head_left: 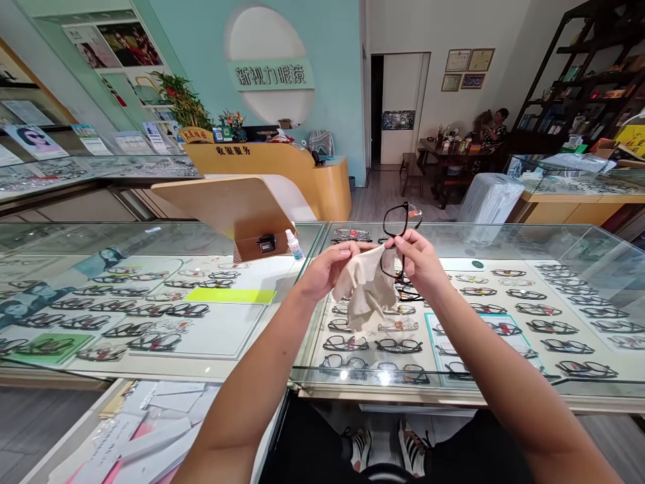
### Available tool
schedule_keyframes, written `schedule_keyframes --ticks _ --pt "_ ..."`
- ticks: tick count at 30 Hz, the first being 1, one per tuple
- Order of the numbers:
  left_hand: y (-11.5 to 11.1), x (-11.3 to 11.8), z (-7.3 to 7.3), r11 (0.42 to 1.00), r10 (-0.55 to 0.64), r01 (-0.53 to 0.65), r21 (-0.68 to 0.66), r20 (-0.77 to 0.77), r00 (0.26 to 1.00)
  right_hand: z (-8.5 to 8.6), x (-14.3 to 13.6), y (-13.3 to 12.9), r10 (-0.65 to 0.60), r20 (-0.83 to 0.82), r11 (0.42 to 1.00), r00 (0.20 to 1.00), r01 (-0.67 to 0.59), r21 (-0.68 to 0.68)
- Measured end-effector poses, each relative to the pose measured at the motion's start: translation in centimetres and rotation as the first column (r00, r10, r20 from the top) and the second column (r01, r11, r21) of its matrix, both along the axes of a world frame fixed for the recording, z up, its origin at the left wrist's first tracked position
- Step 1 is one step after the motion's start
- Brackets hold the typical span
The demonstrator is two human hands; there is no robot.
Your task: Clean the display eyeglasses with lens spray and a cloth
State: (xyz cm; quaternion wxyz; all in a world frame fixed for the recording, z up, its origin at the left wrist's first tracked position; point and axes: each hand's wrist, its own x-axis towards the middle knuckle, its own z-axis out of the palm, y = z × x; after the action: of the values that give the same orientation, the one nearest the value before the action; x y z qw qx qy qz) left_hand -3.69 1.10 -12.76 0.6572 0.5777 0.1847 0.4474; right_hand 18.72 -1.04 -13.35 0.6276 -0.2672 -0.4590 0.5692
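My right hand [419,259] pinches a pair of dark-framed eyeglasses [395,222] near the bridge, with one lens up and the other down. A small orange-red mark shows near the upper lens. In my left hand [330,270] is a cream cleaning cloth [371,292], its loose part hanging down. The cloth's upper edge meets the lower lens by my right fingertips. Both hands are closed and raised above the glass display case [353,384]. Part of the lower lens is hidden by the cloth and fingers.
Rows of eyeglasses [398,345] lie under the glass. On the left counter stand a white spray bottle [293,245] and a wooden-backed mirror [222,202]. An open drawer [85,430] with paper packets sits at lower left. A person [496,131] sits at a far table.
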Motion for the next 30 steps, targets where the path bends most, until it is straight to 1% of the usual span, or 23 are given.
schedule_keyframes --ticks 2,4,5,7,9,13,15,16,18,20,23,24,25,26,27,29,30 --pt "-0.2 0.0 -0.2 0.999 0.009 -0.007 0.045 -0.04 0.999 0.1 -0.1 -0.1 -0.035 -0.009 0.999 0.999 0.035 0.015" --pt "-0.5 0.1 -0.4 0.988 0.045 -0.029 0.151 -0.106 0.993 0.3 -0.1 -0.2 -0.054 -0.019 0.998 0.998 0.054 0.024" --pt "-0.7 0.2 -0.5 0.971 0.079 -0.042 0.235 -0.149 0.986 0.4 -0.1 -0.2 -0.062 -0.024 0.998 0.998 0.063 0.029" --pt "-1.1 0.4 -0.7 0.91 0.161 -0.055 0.411 -0.226 0.961 0.5 -0.2 -0.2 -0.075 -0.041 0.996 0.996 0.076 0.038" --pt "-1.6 0.8 -0.9 0.85 0.222 -0.053 0.525 -0.264 0.939 0.6 -0.2 -0.2 -0.084 -0.06 0.995 0.995 0.087 0.047" --pt "-2.7 1.8 -0.9 0.768 0.305 -0.078 0.636 -0.256 0.918 0.6 -0.2 -0.3 -0.079 -0.069 0.995 0.994 0.083 0.05" --pt "-3.3 2.4 -0.8 0.745 0.351 -0.108 0.658 -0.25 0.902 0.6 -0.2 -0.4 -0.061 -0.078 0.997 0.995 0.064 0.037" --pt "-3.6 2.7 -0.8 0.75 0.363 -0.134 0.647 -0.234 0.902 0.6 -0.2 -0.5 -0.051 -0.085 0.998 0.995 0.054 0.029" --pt "-4.2 3.4 -1.0 0.783 0.374 -0.21 0.586 -0.174 0.911 0.5 -0.4 -0.7 -0.033 -0.087 0.999 0.996 0.035 0.015" --pt "-4.6 4.1 -1.4 0.801 0.419 -0.331 0.499 -0.071 0.905 0.4 -0.6 -0.9 -0.014 -0.079 1.0 0.997 0.015 0.007" --pt "-4.5 5.1 -2.2 0.772 0.531 -0.502 0.389 0.038 0.846 0.2 -1.1 -1.2 0.018 -0.055 1.0 0.998 -0.018 -0.001" --pt "-4.4 5.3 -2.4 0.77 0.555 -0.535 0.348 0.048 0.83 0.2 -1.2 -1.3 0.026 -0.048 1.0 0.999 -0.026 -0.001" --pt "-4.1 5.4 -2.6 0.78 0.564 -0.551 0.297 0.047 0.824 0.2 -1.4 -1.4 0.033 -0.043 0.999 0.999 -0.033 -0.001" --pt "-3.9 5.5 -2.7 0.804 0.553 -0.544 0.239 0.035 0.832 0.2 -1.5 -1.4 0.039 -0.043 0.999 0.998 -0.039 0.0" --pt "-3.6 5.5 -2.8 0.839 0.52 -0.513 0.18 0.011 0.854 0.2 -1.6 -1.4 0.043 -0.048 0.999 0.998 -0.043 0.004" --pt "-3.0 5.2 -2.8 0.914 0.403 -0.397 0.089 -0.063 0.913 0.2 -1.6 -1.4 0.052 -0.064 0.999 0.997 -0.051 0.016" --pt "-2.8 5.1 -2.8 0.943 0.332 -0.327 0.065 -0.109 0.937 0.1 -1.6 -1.4 0.06 -0.069 0.998 0.996 -0.058 0.024"
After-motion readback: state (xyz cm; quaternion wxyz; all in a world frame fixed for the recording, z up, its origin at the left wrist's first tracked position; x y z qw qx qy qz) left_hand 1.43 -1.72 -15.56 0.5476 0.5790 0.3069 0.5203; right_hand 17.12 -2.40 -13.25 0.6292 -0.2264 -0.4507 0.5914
